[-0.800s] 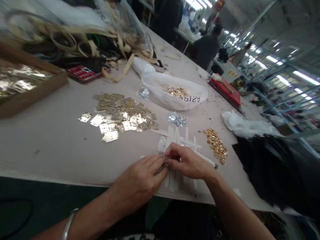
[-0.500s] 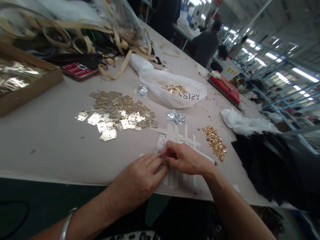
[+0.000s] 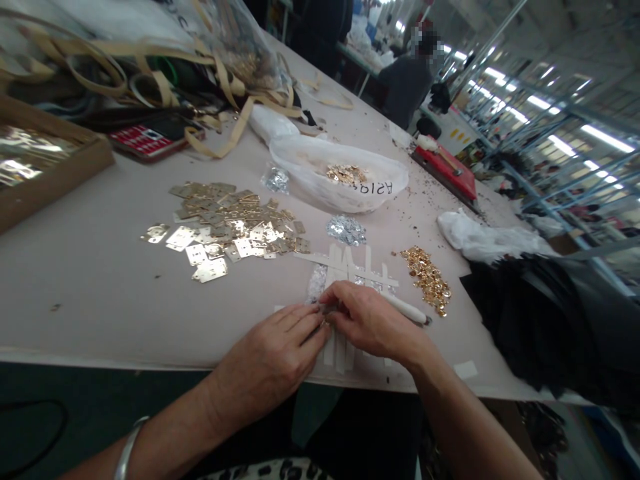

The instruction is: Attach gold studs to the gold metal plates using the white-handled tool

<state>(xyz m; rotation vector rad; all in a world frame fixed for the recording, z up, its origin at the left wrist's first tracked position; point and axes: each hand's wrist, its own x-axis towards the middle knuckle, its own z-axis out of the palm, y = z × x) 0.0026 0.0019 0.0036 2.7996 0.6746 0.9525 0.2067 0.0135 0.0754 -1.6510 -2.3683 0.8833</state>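
View shifted slightly since before; small dull metallic piece [image 3: 327,310], mostly hidden, pinched in narrow grip by left hand [image 3: 277,350], right hand [image 3: 370,320]; gold pieces [image 3: 346,174] held in white plastic bag [image 3: 313,187], brown box [image 3: 65,181].

Cool white light comes from rows of fluorescent tubes [image 3: 607,139] at upper right, burned out to white streaks, and spreads evenly over the pale tabletop [image 3: 110,293], while the floor [image 3: 125,400] beneath and the stacked black sheets [image 3: 545,327] sink into near-darkness. Hard glare whitens part of the pile of gold metal plates [image 3: 240,227], and between the left hand [image 3: 273,353] and right hand [image 3: 375,323] a small piece [image 3: 327,310] is too dark and blurred to identify. Wide-angle distortion tilts and stretches the edges, the distance turns soft, and pixelation masks a co-worker's [image 3: 407,87] head.
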